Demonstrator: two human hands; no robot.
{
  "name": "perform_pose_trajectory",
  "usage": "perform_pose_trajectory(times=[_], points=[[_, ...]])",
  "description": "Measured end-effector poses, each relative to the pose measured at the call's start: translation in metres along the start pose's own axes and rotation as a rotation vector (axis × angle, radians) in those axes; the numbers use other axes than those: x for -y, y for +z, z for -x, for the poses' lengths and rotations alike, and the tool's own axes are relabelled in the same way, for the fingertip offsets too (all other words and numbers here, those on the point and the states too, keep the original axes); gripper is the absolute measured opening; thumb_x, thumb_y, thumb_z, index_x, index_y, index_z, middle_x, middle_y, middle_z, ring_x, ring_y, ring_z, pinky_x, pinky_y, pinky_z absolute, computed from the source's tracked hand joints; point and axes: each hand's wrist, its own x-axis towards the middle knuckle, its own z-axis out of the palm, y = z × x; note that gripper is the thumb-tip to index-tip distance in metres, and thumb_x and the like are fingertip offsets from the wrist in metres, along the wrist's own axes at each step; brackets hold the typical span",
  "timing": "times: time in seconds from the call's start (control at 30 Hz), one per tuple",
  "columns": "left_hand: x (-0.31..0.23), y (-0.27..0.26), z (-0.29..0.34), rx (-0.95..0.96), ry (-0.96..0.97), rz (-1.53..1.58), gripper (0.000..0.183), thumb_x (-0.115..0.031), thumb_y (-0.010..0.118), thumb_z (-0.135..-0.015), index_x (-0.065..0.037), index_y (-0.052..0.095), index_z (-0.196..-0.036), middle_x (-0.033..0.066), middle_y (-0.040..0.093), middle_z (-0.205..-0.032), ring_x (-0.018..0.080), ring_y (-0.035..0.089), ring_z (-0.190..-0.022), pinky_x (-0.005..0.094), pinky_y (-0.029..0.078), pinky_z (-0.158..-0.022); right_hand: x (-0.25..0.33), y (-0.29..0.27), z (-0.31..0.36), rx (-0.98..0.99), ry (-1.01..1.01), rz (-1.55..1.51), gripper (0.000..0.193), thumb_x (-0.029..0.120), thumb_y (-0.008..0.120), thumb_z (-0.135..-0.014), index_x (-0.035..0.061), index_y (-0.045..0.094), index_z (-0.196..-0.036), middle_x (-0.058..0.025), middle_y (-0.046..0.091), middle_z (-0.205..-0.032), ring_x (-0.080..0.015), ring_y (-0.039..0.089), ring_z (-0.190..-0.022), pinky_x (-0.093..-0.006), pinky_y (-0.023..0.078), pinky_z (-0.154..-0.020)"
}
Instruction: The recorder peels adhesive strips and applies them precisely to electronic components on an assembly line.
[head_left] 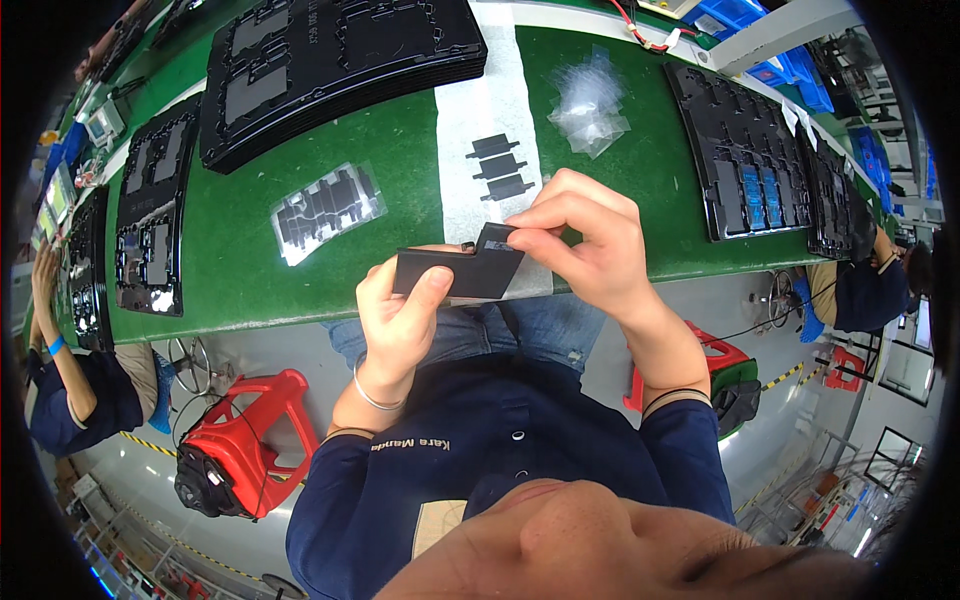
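Observation:
My left hand [398,315] grips a flat black L-shaped battery pack [455,277] just above the near edge of the green table. Its thumb lies across the near face of the pack. At the pack's upper right corner, my right hand [595,240] has thumb and forefinger pinched on the edge; whether a thin strip is between them is hidden. Beyond my hands, several black adhesive pieces [497,167] lie in a column on a white strip [462,130]. To the left rests a clear sheet [328,212] bearing black cut pieces.
A stack of black plastic trays [340,75] stands at the far left, with another tray [155,205] beside it. Crumpled clear film [588,105] lies right of the white strip. More black trays [740,150] sit at the right. Co-workers [95,385] work at both sides.

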Motion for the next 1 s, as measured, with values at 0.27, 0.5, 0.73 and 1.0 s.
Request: perform_pose_trajectory(times=[0.27, 0.5, 0.73, 1.0], points=[[0.002, 0.002, -0.004, -0.013, 0.024, 0.152, 0.021, -0.008, 0.055, -0.086, 0.010, 0.057, -0.096, 0.0179, 0.063, -0.087, 0.0204, 0.063, -0.071, 0.0308, 0.054, -0.062, -0.007, -0.007, 0.003, 0.075, 0.354, -0.596, 0.033, 0.025, 0.046, -0.093, -0.0006, 0.061, -0.080, -0.0028, 0.058, -0.075, -0.0091, 0.052, -0.069, -0.0222, 0.040, -0.061], [0.003, 0.011, -0.002, -0.079, -0.017, 0.097, 0.021, -0.011, 0.052, -0.087, 0.008, 0.056, -0.096, 0.0165, 0.062, -0.084, 0.0203, 0.061, -0.065, 0.0302, 0.052, -0.056, -0.005, -0.002, 0.003, 0.039, 0.209, -0.201, 0.012, 0.010, 0.061, -0.083, 0.0005, 0.061, -0.077, -0.0014, 0.057, -0.074, -0.0081, 0.046, -0.061, -0.0229, 0.037, -0.055], [0.007, 0.013, -0.001, -0.056, 0.013, 0.131, 0.023, -0.014, 0.051, -0.088, 0.007, 0.054, -0.097, 0.0161, 0.061, -0.082, 0.0202, 0.060, -0.062, 0.0296, 0.053, -0.053, -0.007, -0.001, 0.001, 0.024, 0.290, -0.545, 0.011, 0.009, 0.059, -0.082, -0.0005, 0.062, -0.081, -0.0032, 0.057, -0.073, -0.0084, 0.047, -0.060, -0.0234, 0.037, -0.055], [0.004, 0.014, 0.003, -0.055, 0.044, 0.093, 0.022, -0.009, 0.054, -0.087, 0.010, 0.058, -0.096, 0.0152, 0.063, -0.083, 0.0185, 0.062, -0.070, 0.0284, 0.051, -0.063, -0.002, 0.003, -0.001, -0.001, 0.160, -0.206, 0.008, 0.006, 0.067, -0.071, 0.0009, 0.062, -0.075, -0.0026, 0.056, -0.067, -0.0093, 0.046, -0.057, -0.0230, 0.035, -0.050]])
